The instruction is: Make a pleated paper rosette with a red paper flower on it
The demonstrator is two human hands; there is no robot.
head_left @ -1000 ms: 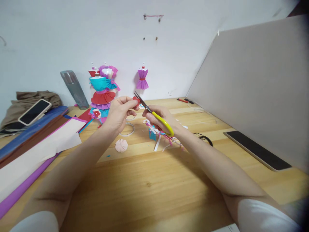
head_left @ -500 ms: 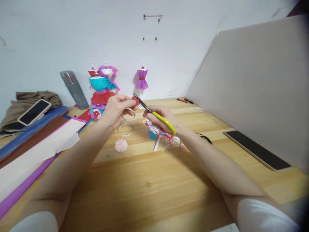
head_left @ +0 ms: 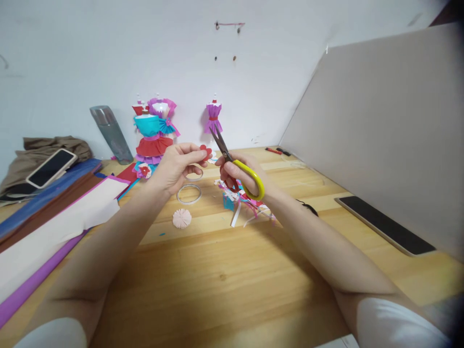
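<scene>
White wall (head_left: 275, 82) behind, few dark spots (head_left: 234, 58) high up. Grey panel (head_left: 391, 125) along right. Pale wood table (head_left: 224, 256), shadowed near front.

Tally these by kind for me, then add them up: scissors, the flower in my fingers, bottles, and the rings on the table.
Scissors, in the right hand: 1
Red flower, in the left hand: 1
Bottle: 1
Rings, one partly hidden: 2
Total: 5
</scene>
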